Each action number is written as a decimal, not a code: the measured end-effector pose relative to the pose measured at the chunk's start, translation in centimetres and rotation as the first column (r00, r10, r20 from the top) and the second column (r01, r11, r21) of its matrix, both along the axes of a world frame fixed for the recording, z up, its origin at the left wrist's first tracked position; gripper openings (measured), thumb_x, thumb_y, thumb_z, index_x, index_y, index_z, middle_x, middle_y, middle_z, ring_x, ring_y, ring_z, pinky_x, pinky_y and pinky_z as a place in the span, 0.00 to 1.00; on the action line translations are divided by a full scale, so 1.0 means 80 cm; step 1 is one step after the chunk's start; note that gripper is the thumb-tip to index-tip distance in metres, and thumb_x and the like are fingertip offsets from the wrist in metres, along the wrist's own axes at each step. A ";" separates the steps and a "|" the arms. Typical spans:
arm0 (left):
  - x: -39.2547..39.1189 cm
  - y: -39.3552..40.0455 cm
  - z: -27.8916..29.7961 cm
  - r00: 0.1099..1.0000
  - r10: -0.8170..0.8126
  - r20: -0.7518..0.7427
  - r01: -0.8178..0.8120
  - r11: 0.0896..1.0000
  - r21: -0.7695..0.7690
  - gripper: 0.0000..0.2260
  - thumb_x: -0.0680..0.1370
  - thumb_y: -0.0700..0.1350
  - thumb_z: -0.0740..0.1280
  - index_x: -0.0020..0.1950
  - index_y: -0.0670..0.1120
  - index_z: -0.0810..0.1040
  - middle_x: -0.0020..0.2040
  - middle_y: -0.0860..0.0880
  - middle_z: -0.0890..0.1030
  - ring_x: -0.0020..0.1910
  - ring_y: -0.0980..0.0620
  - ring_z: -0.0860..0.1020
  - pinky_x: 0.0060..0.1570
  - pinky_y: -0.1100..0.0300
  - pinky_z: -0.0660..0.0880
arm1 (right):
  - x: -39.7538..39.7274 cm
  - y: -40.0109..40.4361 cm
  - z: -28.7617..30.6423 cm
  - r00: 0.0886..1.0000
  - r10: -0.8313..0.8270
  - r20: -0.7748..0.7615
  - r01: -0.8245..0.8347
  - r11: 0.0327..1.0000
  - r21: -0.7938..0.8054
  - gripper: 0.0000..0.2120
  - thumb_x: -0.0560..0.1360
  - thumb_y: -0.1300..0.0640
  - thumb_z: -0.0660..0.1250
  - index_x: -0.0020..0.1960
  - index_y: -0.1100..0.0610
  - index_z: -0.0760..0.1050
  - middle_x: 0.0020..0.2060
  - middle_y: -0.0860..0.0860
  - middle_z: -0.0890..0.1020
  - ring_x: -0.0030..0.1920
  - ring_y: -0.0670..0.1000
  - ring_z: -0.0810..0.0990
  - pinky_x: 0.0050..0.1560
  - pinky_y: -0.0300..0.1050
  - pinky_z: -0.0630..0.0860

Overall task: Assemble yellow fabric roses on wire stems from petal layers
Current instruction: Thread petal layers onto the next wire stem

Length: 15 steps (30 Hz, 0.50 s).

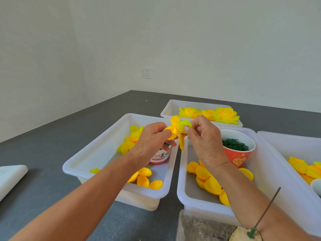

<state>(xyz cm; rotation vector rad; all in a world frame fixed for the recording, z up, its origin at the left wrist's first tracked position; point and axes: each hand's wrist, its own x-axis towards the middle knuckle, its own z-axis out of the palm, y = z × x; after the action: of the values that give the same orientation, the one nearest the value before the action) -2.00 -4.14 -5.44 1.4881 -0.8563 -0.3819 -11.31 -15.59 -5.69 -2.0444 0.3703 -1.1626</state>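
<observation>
Bright even daylight, soft shadows, wide-angle edge bending, perhaps slightly soft

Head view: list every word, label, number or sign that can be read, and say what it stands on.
"上" and "的": black characters on the white band of the small red and white cup; the characters after them are too blurred, those before hidden by the left hand.
White line on that cup's red band: too small to read.
Gold heart emblem on the red paper cup: characters inside unreadable.
Faint mark on the white object at the left edge: illegible.
</observation>
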 end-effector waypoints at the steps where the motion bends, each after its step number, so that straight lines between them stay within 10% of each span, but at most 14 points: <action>1: 0.000 0.000 0.001 0.999 -0.014 -0.039 0.013 1.000 -0.021 0.07 0.77 0.38 0.62 0.40 0.39 0.76 0.34 0.47 0.82 0.35 0.51 0.82 0.33 0.62 0.78 | 0.000 0.001 0.001 1.000 0.014 0.005 -0.014 0.998 0.068 0.09 0.75 0.65 0.67 0.39 0.57 0.69 0.36 0.59 0.80 0.39 0.60 0.80 0.44 0.54 0.77; 10: -0.001 0.005 0.007 0.957 -0.201 -0.211 0.162 0.969 -0.189 0.05 0.78 0.34 0.60 0.44 0.35 0.74 0.41 0.38 0.83 0.41 0.42 0.83 0.43 0.55 0.81 | -0.001 0.005 0.007 0.964 0.119 0.237 -0.219 0.860 0.460 0.09 0.76 0.69 0.64 0.40 0.59 0.71 0.33 0.52 0.81 0.29 0.43 0.81 0.32 0.36 0.78; 15: -0.007 0.003 0.002 0.987 -0.119 -0.111 0.107 0.988 -0.109 0.01 0.77 0.33 0.63 0.45 0.38 0.72 0.37 0.41 0.82 0.37 0.43 0.83 0.40 0.54 0.81 | -0.003 0.007 0.002 0.992 0.118 0.035 -0.121 0.989 0.081 0.13 0.74 0.68 0.66 0.42 0.50 0.73 0.37 0.53 0.82 0.39 0.54 0.82 0.44 0.51 0.80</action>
<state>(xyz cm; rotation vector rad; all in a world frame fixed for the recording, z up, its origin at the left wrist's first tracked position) -2.55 -3.87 -5.27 1.3127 -0.8562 -0.4974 -11.58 -15.02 -5.51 -1.9478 0.2725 -1.0864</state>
